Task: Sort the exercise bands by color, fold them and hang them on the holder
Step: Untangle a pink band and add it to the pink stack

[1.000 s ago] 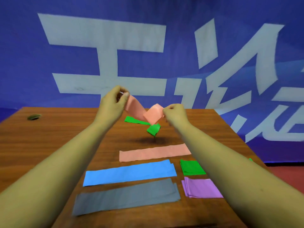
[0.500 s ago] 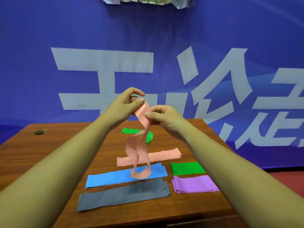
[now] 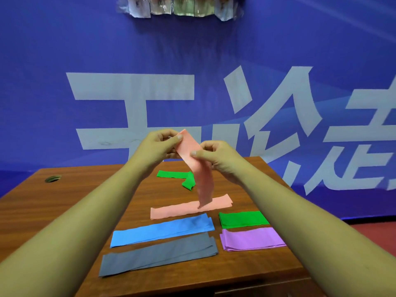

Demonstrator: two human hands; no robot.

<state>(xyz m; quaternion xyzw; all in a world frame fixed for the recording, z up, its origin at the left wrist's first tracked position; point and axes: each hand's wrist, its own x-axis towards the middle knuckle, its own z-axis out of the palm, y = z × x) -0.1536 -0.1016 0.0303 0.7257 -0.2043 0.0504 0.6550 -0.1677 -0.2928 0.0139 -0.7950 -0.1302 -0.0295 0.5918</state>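
Two bare forearms reach out from the near edge over a brown wooden bench point(image 3: 64, 211). Closest on the bench lies the grey band point(image 3: 158, 254), folded long and flat. The blue band point(image 3: 162, 232) lies just beyond it, parallel to it. To their right sits the purple band point(image 3: 252, 239), folded into a shorter stack, with the folded green band point(image 3: 243, 219) just behind it. Past the blue band lies the flat pink band point(image 3: 177, 211), stretched across the middle of the bench.

Above that, both hands are raised off the bench. The left hand point(image 3: 159, 146) pinches the top end of the held pink band point(image 3: 192, 151) between thumb and curled fingers. The right hand point(image 3: 220, 159) grasps the same strip a little lower, thumb on its front and fingers curled behind. From the right hand the strip hangs down, blurred, and its lower end falls in front of the flat pink band. Whether the two touch cannot be told.

Farther back, a loose green band point(image 3: 171, 174) lies bent on the bench, partly hidden by the hanging strip. A cable hole point(image 3: 53, 179) sits near the far left corner. Behind the bench hangs a blue banner point(image 3: 192, 61) with large white characters. A row of shiny pieces point(image 3: 182, 7) at its top is too blurred to identify.
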